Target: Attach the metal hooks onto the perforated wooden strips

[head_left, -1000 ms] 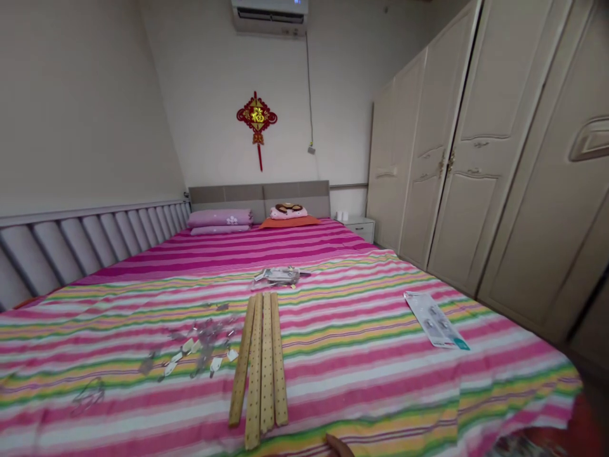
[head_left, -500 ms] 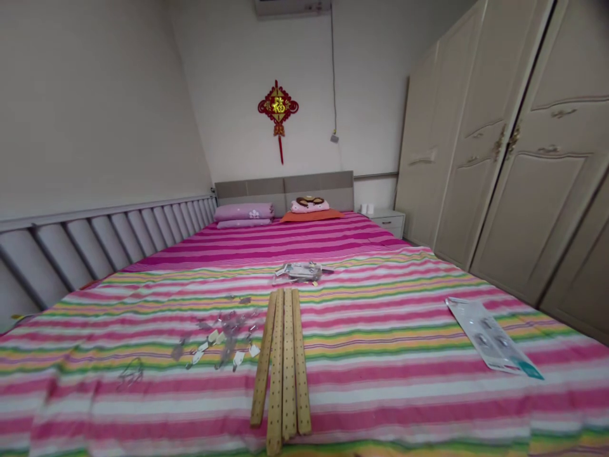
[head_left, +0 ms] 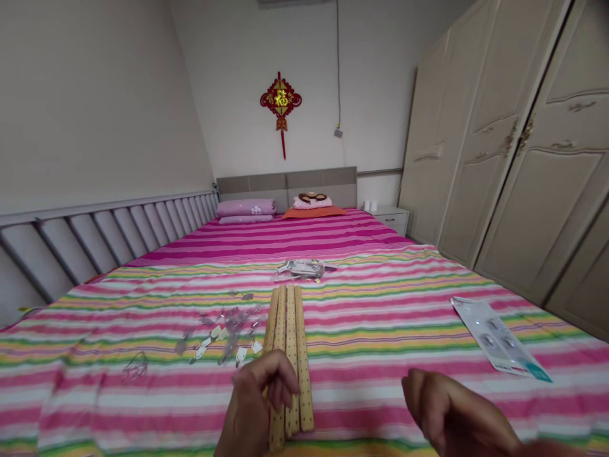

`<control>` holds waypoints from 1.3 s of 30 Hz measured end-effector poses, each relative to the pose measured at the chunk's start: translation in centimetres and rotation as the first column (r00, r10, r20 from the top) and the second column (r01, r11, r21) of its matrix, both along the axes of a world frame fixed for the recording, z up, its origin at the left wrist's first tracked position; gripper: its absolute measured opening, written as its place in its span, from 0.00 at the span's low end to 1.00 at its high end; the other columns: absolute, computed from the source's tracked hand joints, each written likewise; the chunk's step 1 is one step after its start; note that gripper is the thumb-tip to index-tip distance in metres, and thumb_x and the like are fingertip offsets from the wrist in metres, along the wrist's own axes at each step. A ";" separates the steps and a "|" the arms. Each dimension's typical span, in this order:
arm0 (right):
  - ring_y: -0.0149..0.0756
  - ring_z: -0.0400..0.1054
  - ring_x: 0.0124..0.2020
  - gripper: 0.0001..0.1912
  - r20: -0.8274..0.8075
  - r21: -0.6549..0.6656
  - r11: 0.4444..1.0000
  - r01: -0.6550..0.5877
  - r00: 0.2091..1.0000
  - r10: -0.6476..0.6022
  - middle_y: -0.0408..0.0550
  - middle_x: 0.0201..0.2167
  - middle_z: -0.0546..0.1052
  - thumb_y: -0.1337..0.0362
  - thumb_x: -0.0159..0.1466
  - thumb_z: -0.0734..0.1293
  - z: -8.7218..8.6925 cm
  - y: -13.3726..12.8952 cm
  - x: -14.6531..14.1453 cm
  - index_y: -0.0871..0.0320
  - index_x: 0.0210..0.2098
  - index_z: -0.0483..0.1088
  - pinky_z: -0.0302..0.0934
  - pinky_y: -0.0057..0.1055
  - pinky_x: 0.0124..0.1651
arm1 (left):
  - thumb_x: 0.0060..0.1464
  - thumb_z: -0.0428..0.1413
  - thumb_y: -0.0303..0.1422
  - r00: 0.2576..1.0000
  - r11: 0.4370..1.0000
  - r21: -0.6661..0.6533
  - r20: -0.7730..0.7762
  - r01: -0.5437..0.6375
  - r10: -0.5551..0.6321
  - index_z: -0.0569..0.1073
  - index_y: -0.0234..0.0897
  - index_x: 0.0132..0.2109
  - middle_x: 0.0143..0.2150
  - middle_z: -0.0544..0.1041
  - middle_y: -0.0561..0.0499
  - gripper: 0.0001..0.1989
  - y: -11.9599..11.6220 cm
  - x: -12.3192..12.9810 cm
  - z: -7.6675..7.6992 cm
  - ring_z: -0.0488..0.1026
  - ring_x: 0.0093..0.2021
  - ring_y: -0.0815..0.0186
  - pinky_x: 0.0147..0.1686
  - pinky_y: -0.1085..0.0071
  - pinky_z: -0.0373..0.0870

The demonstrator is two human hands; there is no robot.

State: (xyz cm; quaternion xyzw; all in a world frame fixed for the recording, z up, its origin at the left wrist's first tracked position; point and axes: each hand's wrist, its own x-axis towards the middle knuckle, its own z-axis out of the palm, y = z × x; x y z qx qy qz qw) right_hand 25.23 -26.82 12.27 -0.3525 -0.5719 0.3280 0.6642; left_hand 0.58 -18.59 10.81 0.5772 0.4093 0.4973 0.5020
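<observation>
Several long, flat wooden strips [head_left: 303, 381] with rows of small holes lie side by side on the striped bedspread [head_left: 361, 355]. Over the near part of the leftmost strips is my left hand [head_left: 254, 400], its fingers loosely bent and parted, with nothing seen in them. To the right of the strips, above bare cloth, my right hand [head_left: 451, 406] is half curled and a little blurred; its fingers are apart and no object shows in it. Left of the strips are scattered small clear packets and metal pieces with white tags [head_left: 242, 354].
A clear blister pack [head_left: 499, 343] lies at the right of the bed. Beyond the strips sits a clear plastic bundle [head_left: 302, 269]. A small tangle of thin wire [head_left: 136, 367] is at the left. Bed rails [head_left: 118, 228] run along the left; wardrobes [head_left: 537, 209] stand at the right.
Both hands have come into view from below, the left one over the strips, the right one beside them. The view has shifted slightly; the things on the bed lie as before.
</observation>
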 end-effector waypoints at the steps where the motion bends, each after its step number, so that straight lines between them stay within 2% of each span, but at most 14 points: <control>1: 0.33 0.51 0.17 0.41 -0.058 -0.064 0.998 0.028 0.998 -0.032 0.42 0.14 0.55 0.30 0.53 0.37 0.2 0.7 -0.2 0.52 0.16 0.63 0.49 0.32 0.21 | 0.38 0.32 0.71 0.999 0.999 -0.002 -0.027 -0.036 0.036 0.69 0.38 0.17 0.14 0.62 0.50 0.42 0.4 0.4 0.9 0.57 0.18 0.68 0.20 0.71 0.56; 2: 0.32 0.49 0.17 0.40 -0.102 -0.140 0.989 0.050 0.993 -0.065 0.41 0.14 0.53 0.31 0.55 0.37 -0.1 1.4 -0.4 0.53 0.15 0.61 0.48 0.31 0.21 | 0.40 0.30 0.70 0.996 0.997 -0.016 -0.053 -0.079 0.078 0.67 0.39 0.16 0.14 0.59 0.52 0.41 0.8 0.7 1.3 0.55 0.17 0.69 0.20 0.72 0.54; 4: 0.29 0.44 0.16 0.37 -0.168 -0.290 0.953 0.084 0.976 -0.137 0.38 0.13 0.51 0.34 0.59 0.41 -1.6 2.8 -0.7 0.54 0.13 0.57 0.42 0.29 0.20 | 0.46 0.28 0.66 0.983 0.987 -0.056 -0.109 -0.153 0.146 0.63 0.39 0.15 0.13 0.55 0.54 0.40 1.5 1.2 0.8 0.53 0.17 0.70 0.20 0.73 0.52; 9: 0.23 0.38 0.12 0.37 -0.262 -0.597 0.802 0.031 0.937 -0.232 0.35 0.09 0.46 0.33 0.59 0.48 -7.0 5.1 -1.3 0.55 0.09 0.53 0.32 0.26 0.17 | 0.51 0.26 0.62 0.955 0.956 -0.170 -0.216 -0.240 0.202 0.57 0.39 0.14 0.13 0.51 0.56 0.37 3.5 1.1 -4.0 0.52 0.17 0.70 0.21 0.73 0.49; 12: 0.22 0.37 0.11 0.38 -0.260 -0.695 0.718 0.019 0.925 -0.276 0.34 0.08 0.45 0.31 0.56 0.49 -9.0 5.7 -1.5 0.55 0.08 0.52 0.29 0.24 0.17 | 0.51 0.25 0.62 0.938 0.937 -0.222 -0.282 -0.270 0.203 0.54 0.39 0.14 0.13 0.51 0.56 0.37 4.1 0.8 -5.8 0.52 0.17 0.69 0.21 0.72 0.48; 16: 0.21 0.37 0.09 0.38 -0.249 -0.754 0.657 -0.002 0.926 -0.284 0.34 0.07 0.44 0.30 0.54 0.49 -10.8 6.4 -1.6 0.55 0.07 0.51 0.29 0.24 0.15 | 0.51 0.25 0.62 0.914 0.930 -0.231 -0.358 -0.286 0.192 0.54 0.40 0.14 0.13 0.52 0.56 0.36 4.2 0.7 -6.9 0.54 0.18 0.68 0.22 0.71 0.50; 20: 0.21 0.38 0.08 0.38 -0.244 -0.761 0.648 -0.013 0.932 -0.268 0.34 0.05 0.44 0.29 0.54 0.48 -12.8 7.1 -1.8 0.54 0.06 0.50 0.31 0.24 0.14 | 0.52 0.26 0.60 0.906 0.943 -0.219 -0.397 -0.251 0.148 0.55 0.40 0.14 0.13 0.54 0.55 0.36 4.2 0.3 -7.6 0.57 0.19 0.67 0.24 0.71 0.54; 23: 0.23 0.40 0.08 0.38 -0.208 -0.760 0.650 -0.017 0.953 -0.219 0.35 0.05 0.47 0.30 0.54 0.48 -13.5 6.9 -2.2 0.54 0.06 0.50 0.34 0.25 0.14 | 0.55 0.34 0.56 0.900 0.975 -0.149 -0.428 -0.164 0.086 0.59 0.39 0.16 0.14 0.58 0.55 0.32 5.1 -1.0 -7.8 0.61 0.20 0.67 0.25 0.71 0.58; 26: 0.24 0.44 0.09 0.37 -0.124 -0.766 0.643 0.009 0.979 -0.162 0.36 0.05 0.49 0.31 0.55 0.49 -13.5 6.3 -2.7 0.54 0.07 0.52 0.39 0.26 0.15 | 0.55 0.45 0.47 0.836 0.979 0.074 -0.510 -0.190 0.201 0.66 0.38 0.23 0.20 0.66 0.55 0.20 7.5 -3.4 -8.1 0.65 0.24 0.66 0.26 0.71 0.61; 28: 0.26 0.46 0.10 0.36 -0.067 -0.766 0.642 0.038 0.988 -0.139 0.37 0.06 0.51 0.32 0.56 0.50 -13.4 5.9 -3.0 0.54 0.09 0.53 0.42 0.27 0.16 | 0.54 0.49 0.38 0.756 0.947 0.225 -0.571 -0.230 0.319 0.71 0.37 0.29 0.27 0.72 0.52 0.12 9.6 -5.1 -8.5 0.69 0.30 0.64 0.31 0.70 0.65; 30: 0.27 0.47 0.11 0.35 -0.020 -0.762 0.645 0.065 0.992 -0.124 0.37 0.06 0.52 0.33 0.57 0.50 -13.3 5.8 -3.3 0.53 0.09 0.54 0.44 0.28 0.18 | 0.52 0.49 0.31 0.692 0.919 0.320 -0.610 -0.230 0.386 0.75 0.36 0.37 0.35 0.76 0.48 0.10 11.7 -6.5 -8.9 0.72 0.38 0.62 0.39 0.66 0.69; 33: 0.28 0.49 0.11 0.36 0.035 -0.752 0.654 0.083 0.996 -0.086 0.38 0.06 0.53 0.32 0.57 0.49 -13.4 6.1 -3.6 0.53 0.09 0.53 0.46 0.29 0.19 | 0.49 0.48 0.21 0.603 0.905 0.401 -0.690 -0.141 0.400 0.76 0.38 0.45 0.46 0.77 0.46 0.19 14.2 -7.6 -9.5 0.71 0.49 0.60 0.50 0.60 0.66; 35: 0.28 0.48 0.11 0.36 0.064 -0.751 0.655 0.086 0.996 -0.059 0.38 0.06 0.53 0.31 0.56 0.49 -13.6 6.5 -3.7 0.53 0.09 0.53 0.46 0.30 0.19 | 0.46 0.48 0.17 0.547 0.910 0.411 -0.751 -0.048 0.368 0.77 0.39 0.46 0.48 0.77 0.48 0.24 15.2 -7.7 -9.7 0.70 0.51 0.61 0.53 0.59 0.64; 39: 0.29 0.48 0.11 0.36 0.077 -0.756 0.651 0.072 0.997 -0.021 0.38 0.06 0.53 0.31 0.56 0.47 -14.1 6.9 -4.0 0.52 0.09 0.53 0.48 0.31 0.20 | 0.47 0.47 0.17 0.497 0.926 0.351 -0.834 0.141 0.240 0.79 0.38 0.39 0.41 0.80 0.48 0.20 16.0 -7.5 -9.7 0.73 0.43 0.62 0.47 0.62 0.68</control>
